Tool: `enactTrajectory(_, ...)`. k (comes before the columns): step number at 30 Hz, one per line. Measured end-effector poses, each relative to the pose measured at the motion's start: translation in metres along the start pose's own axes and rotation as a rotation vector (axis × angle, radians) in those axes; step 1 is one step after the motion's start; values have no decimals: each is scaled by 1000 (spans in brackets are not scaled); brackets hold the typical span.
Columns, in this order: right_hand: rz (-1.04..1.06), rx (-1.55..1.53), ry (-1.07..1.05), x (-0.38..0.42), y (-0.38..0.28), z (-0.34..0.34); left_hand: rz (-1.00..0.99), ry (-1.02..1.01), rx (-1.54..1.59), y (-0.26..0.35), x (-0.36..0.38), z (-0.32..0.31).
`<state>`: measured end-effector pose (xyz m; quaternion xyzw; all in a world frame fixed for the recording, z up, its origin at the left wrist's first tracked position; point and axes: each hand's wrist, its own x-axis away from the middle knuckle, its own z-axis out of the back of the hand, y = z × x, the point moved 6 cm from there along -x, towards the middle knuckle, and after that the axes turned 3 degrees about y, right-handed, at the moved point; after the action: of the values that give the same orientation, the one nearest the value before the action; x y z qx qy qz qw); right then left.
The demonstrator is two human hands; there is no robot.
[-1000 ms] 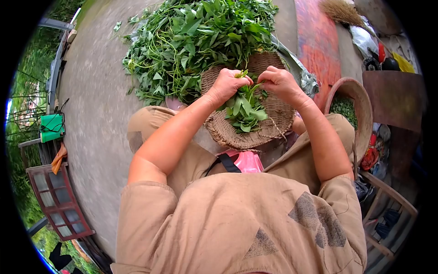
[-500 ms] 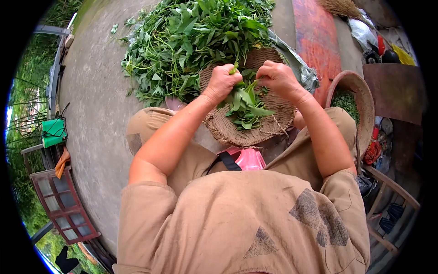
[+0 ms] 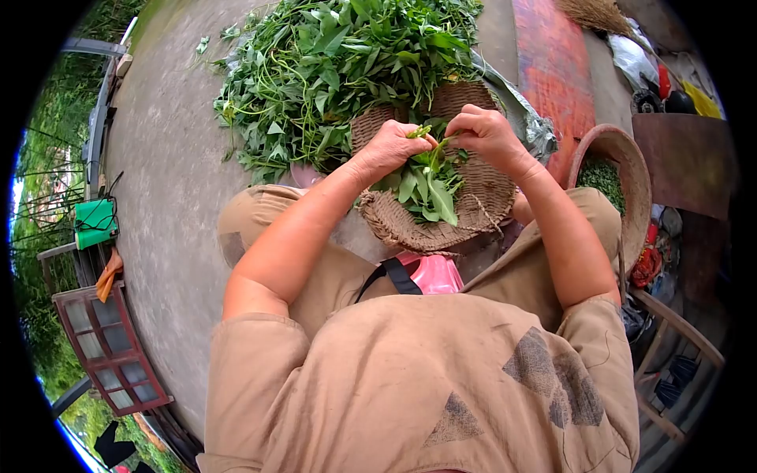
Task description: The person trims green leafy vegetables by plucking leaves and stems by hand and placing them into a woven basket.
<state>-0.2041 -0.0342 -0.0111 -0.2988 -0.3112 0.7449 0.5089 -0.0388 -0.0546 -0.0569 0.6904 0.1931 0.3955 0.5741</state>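
Observation:
My left hand (image 3: 392,148) is closed around a small bunch of green stems whose cut ends poke out above the fingers. Close on its right, my right hand (image 3: 486,135) pinches a leafy green stem (image 3: 430,158) between thumb and fingertips. Both hands are over a shallow woven basket (image 3: 489,185), tilted in front of my knees. Loose leaves (image 3: 430,197) lie in the basket and hang below the hands. Beyond it rises a large heap of leafy green vegetable stems (image 3: 315,79), lying partly on a plastic sheet.
To the right stands a round tub (image 3: 637,169) with chopped greens in it. A red board (image 3: 552,79) lies on the ground past the heap. A pink plastic stool (image 3: 435,273) shows between my legs. A green box (image 3: 95,225) is at far left.
The leafy stem between the hands has shifted, and its leaves now hang lower. My left hand has turned slightly and moved a little right, its fingertips nearer the right hand.

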Motion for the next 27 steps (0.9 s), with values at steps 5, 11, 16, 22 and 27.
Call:
enactTrajectory(5, 109, 118, 73, 0, -18, -2, 111, -20, 175, -10, -1, 0)
enactTrajectory(11, 221, 252, 141, 0, -27, -1, 166, 15, 320, -12, 2, -2)
enactTrajectory(16, 360, 364, 162, 3, -42, -9, 139, 206, 338, -11, 7, 2)
enactTrajectory(22, 335, 370, 228, 1, -47, -4, 28, 426, 316, -19, 3, 28)
enactTrajectory(27, 115, 277, 195, -3, -14, 2, 53, 312, 344, -22, 0, 25)
